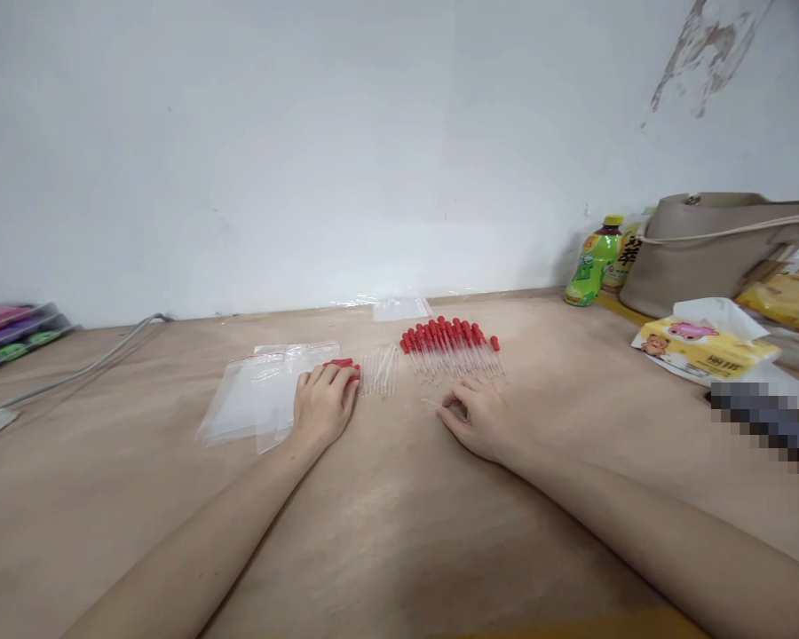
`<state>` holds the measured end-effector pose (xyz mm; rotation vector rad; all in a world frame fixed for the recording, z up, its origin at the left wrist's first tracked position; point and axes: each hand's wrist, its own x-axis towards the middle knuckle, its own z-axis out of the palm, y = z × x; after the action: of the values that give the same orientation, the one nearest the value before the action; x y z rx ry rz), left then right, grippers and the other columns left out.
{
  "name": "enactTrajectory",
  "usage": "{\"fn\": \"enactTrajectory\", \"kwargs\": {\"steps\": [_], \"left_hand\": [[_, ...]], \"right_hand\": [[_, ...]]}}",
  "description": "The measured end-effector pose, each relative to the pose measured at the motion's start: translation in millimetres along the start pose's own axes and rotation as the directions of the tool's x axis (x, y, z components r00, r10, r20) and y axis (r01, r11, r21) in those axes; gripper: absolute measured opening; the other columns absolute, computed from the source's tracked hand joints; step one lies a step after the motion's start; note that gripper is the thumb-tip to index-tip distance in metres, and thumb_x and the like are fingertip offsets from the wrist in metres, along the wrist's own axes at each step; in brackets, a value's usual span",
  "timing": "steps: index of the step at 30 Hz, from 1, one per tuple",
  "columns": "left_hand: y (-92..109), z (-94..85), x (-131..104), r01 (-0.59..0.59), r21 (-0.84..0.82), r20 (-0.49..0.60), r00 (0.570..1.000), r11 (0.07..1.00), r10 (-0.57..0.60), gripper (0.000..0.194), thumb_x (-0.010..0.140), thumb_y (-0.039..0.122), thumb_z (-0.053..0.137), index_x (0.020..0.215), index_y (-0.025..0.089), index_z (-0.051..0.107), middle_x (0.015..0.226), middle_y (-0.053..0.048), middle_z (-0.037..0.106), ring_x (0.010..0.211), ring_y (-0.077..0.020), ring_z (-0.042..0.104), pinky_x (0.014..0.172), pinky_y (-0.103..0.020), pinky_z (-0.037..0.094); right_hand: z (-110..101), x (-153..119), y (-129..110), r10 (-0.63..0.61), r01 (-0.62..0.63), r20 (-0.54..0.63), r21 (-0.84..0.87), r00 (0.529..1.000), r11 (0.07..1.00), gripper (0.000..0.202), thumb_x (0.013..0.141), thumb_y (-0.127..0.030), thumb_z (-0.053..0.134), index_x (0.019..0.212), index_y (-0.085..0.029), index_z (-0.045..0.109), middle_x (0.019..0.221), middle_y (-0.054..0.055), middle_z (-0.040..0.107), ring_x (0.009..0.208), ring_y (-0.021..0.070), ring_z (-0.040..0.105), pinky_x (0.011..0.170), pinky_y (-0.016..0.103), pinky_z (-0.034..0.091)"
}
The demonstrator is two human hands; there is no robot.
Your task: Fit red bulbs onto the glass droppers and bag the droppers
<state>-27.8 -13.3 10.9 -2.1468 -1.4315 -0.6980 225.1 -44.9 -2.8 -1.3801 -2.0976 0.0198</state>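
My right hand (478, 417) is closed in a pinch on a thin clear glass tube (430, 403) whose end points left. My left hand (323, 401) rests at the right edge of the clear zip bags (246, 399), its fingers curled down onto red rubber bulbs (339, 363) that they partly hide. Just right of it, bare glass tubes (377, 371) lie side by side in a row. Beyond my right hand lie several droppers (447, 335), each a clear tube with a red bulb at its far end. One dropper (495, 343) sits slightly apart on the right.
Brown paper (346, 550) covers the table up to the white wall. A small clear bag (401, 309) lies by the wall. At right stand a green drink bottle (594, 262), a beige bag (699, 253) and a tissue pack (706, 346). A grey cable (116, 344) runs along the left.
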Motion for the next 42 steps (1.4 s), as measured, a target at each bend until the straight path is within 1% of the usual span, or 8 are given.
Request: {"fn": "enactTrajectory", "kwargs": {"steps": [11,15,18,21,25,29,33,42], "left_hand": [[-0.1,-1.6,0.1,0.107,-0.001,-0.014,0.994,0.994,-0.107,0.019,0.087,0.030,0.041,0.088,0.018,0.055,0.085,-0.005,0.066,0.078,-0.0227,0.054,0.068,-0.034,0.030],[3.7,-11.1,-1.0,0.131,-0.143,-0.054,0.989,0.981,-0.140,0.017,0.086,0.029,0.043,0.087,0.016,0.054,0.084,-0.006,0.064,0.078,-0.0220,0.054,0.071,-0.035,0.033],[14.5,-22.2,-7.8,0.002,-0.396,-0.064,0.997,0.918,-0.030,0.014,0.084,0.024,0.044,0.091,0.016,0.053,0.088,-0.006,0.061,0.081,-0.0190,0.053,0.074,-0.033,0.038],[28.6,-30.7,-17.8,-0.062,-0.596,0.103,0.983,0.800,0.152,0.014,0.082,0.019,0.044,0.092,0.016,0.053,0.085,-0.005,0.059,0.077,-0.0160,0.053,0.069,-0.029,0.041],[39.8,-33.2,-25.0,0.023,-0.655,0.301,0.925,0.756,0.232,0.018,0.077,0.016,0.048,0.094,0.017,0.055,0.081,-0.003,0.058,0.061,-0.0118,0.050,0.057,-0.024,0.042],[43.1,-29.6,-23.3,0.002,-0.639,0.249,0.947,0.769,0.205,0.032,0.077,0.027,0.056,0.107,0.018,0.056,0.101,-0.008,0.057,0.079,-0.0161,0.055,0.070,-0.029,0.046],[47.5,-25.2,-20.7,-0.053,-0.655,0.182,0.957,0.754,0.225,0.018,0.084,0.027,0.049,0.089,0.019,0.065,0.096,-0.006,0.060,0.087,-0.0169,0.056,0.079,-0.031,0.043],[49.8,-25.2,-20.0,0.180,-0.702,0.284,0.958,0.689,0.040,0.017,0.087,0.029,0.043,0.088,0.018,0.055,0.074,0.000,0.059,0.067,-0.0120,0.054,0.062,-0.023,0.042]], "right_hand": [[4.0,1.2,3.6,-0.014,0.015,-0.013,0.042,1.000,0.999,0.012,0.076,-0.024,0.053,0.066,-0.018,0.053,0.073,0.003,0.056,0.071,0.0153,0.048,0.066,0.027,0.033],[4.7,0.7,4.2,0.007,-0.006,-0.021,0.062,1.000,0.998,0.011,0.078,-0.023,0.051,0.068,-0.018,0.052,0.075,0.003,0.057,0.072,0.0162,0.048,0.066,0.028,0.033],[4.8,0.6,4.8,0.062,-0.055,-0.069,0.089,0.996,0.995,0.009,0.080,-0.021,0.047,0.073,-0.018,0.050,0.074,0.004,0.058,0.071,0.0170,0.049,0.065,0.029,0.033],[3.7,0.2,4.9,0.097,-0.082,-0.111,0.127,0.989,0.988,0.010,0.084,-0.022,0.041,0.078,-0.018,0.048,0.069,0.003,0.056,0.065,0.0163,0.049,0.063,0.029,0.033],[2.5,-1.4,5.1,0.026,-0.004,-0.093,0.228,0.995,0.974,0.010,0.086,-0.024,0.037,0.084,-0.019,0.045,0.071,0.002,0.057,0.063,0.0150,0.051,0.061,0.028,0.036],[3.6,-4.1,4.7,-0.092,0.104,-0.060,0.268,0.994,0.958,0.009,0.086,-0.022,0.039,0.088,-0.019,0.048,0.080,0.004,0.059,0.073,0.0156,0.054,0.064,0.028,0.040],[2.2,-7.2,1.1,-0.222,0.219,-0.020,0.281,0.975,0.935,0.012,0.084,-0.019,0.042,0.093,-0.019,0.051,0.086,0.005,0.059,0.077,0.0147,0.055,0.067,0.027,0.043],[-6.5,-7.6,-7.0,-0.303,0.304,-0.052,0.306,0.951,0.902,0.013,0.085,-0.022,0.042,0.090,-0.018,0.053,0.080,0.004,0.058,0.073,0.0133,0.053,0.064,0.025,0.042]]}}
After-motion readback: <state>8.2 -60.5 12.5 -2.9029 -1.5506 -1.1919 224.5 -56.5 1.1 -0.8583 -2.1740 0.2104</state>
